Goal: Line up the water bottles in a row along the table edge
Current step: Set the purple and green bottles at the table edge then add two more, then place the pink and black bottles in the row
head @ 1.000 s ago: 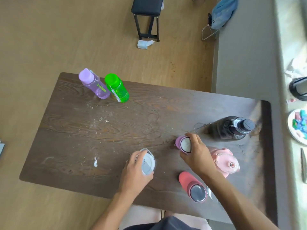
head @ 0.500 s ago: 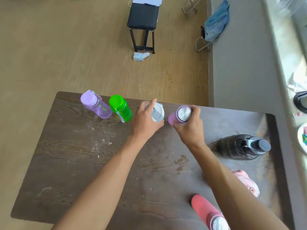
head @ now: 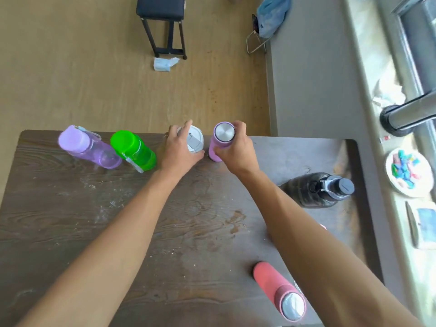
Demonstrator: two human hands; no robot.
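Fingers of our left hand (head: 180, 151) wrap the white-lidded bottle (head: 195, 139), and our right hand (head: 236, 149) grips the pink steel-capped bottle (head: 221, 140), both at the surface's (head: 70, 208) far edge beside the green bottle (head: 134, 149) and purple bottle (head: 87, 147). We see the black jug (head: 318, 190) and red bottle (head: 278, 289) standing nearer us.

Six water bottles stand on the table (head: 70, 232): four along the far edge, lilac (head: 87, 147), green (head: 133, 151), white-lidded (head: 194, 139), pink-purple (head: 221, 142); one black (head: 316, 190) right; one red (head: 278, 291) near.
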